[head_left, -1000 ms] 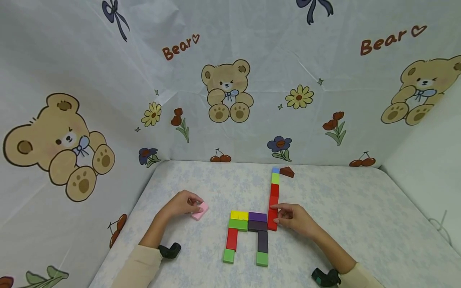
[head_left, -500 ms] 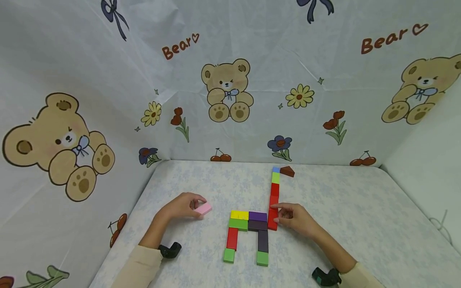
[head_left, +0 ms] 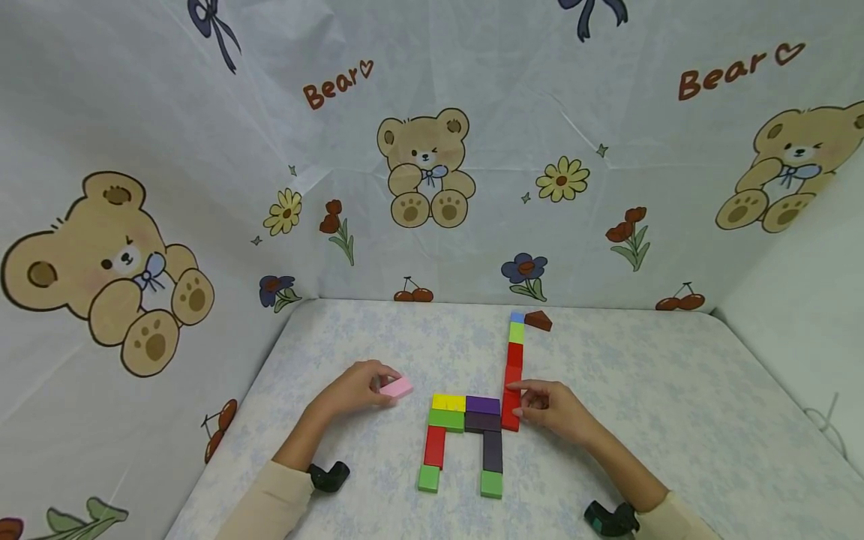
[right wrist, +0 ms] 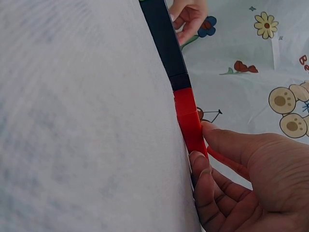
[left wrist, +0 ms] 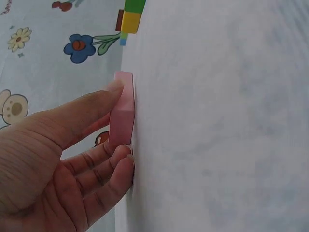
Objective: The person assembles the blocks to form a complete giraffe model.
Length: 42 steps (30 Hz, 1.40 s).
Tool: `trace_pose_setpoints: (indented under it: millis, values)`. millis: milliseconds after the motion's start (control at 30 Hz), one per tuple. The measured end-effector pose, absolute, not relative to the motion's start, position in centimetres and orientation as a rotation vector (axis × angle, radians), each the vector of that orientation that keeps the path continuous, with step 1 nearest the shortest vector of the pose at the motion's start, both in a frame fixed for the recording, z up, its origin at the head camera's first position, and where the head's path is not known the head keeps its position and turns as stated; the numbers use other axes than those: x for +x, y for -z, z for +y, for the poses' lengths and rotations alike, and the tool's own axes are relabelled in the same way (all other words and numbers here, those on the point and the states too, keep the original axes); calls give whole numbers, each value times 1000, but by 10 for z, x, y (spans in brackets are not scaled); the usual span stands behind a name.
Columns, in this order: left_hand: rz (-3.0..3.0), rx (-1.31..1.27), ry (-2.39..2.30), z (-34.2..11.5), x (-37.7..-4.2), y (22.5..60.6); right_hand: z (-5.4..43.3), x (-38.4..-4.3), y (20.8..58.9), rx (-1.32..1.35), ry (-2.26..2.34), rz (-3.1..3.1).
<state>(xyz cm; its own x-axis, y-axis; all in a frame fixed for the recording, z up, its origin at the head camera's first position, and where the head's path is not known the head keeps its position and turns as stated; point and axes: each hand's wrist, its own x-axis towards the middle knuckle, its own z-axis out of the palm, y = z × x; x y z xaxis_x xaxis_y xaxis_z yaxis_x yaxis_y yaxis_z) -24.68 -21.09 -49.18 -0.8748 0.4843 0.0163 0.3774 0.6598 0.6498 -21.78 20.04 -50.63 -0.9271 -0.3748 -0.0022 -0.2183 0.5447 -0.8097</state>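
Note:
Between the thumb and fingers of my left hand [head_left: 363, 386] is a pink block [head_left: 397, 388], pinched left of the assembled figure and close over the table. The left wrist view shows the thumb on the near face of this pink block [left wrist: 122, 108], with other fingers curled under it. My right hand [head_left: 550, 409] rests at the red column, its thumb and fingers gripping the lower red block [head_left: 511, 414]. In the right wrist view, the thumb lies along the side of the red block [right wrist: 191, 130] and curled fingers sit at its end.
The figure's body has yellow [head_left: 448, 403], green [head_left: 447, 419], purple [head_left: 482, 406] and black blocks [head_left: 482, 423]. Its legs end in green blocks [head_left: 428, 478]. Above the red column come a lime block [head_left: 516, 333], a blue block [head_left: 517, 318] and a brown wedge [head_left: 538, 321].
My left hand has lifted the pink block and carried it to the right, toward the figure; the block has turned in the fingers. The right hand and the figure stay put.

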Motion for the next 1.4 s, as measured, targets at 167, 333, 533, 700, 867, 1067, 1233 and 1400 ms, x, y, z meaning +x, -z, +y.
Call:
trace_pose_setpoints:
  millis: [167,333,533,700,867,1067,1233,1400]
  values:
    - [2662,702,-1026,-203,-244,492,200,-218,507,-492,1333,2592]
    - [2605,739,-1050,-197,-242,492,200,-219,508,-484,1334,2588]
    - [2551,770,-1085,-193,-241,494,200,-219,508,-479,1341,2584]
    - [2534,770,-1095,-190,-240,493,200,-219,508,-475,1341,2588]
    - [2527,795,-1093,-190,-240,493,200,-218,507,-471,1332,2600]
    - [2544,812,-1065,-190,-241,496,200,-219,508,-478,1328,2604]
    - [2549,814,-1050,-190,-242,497,202,-219,509,-491,1326,2608]
    - [2527,797,-1071,-190,-241,495,202,-220,509,-500,1325,2607]
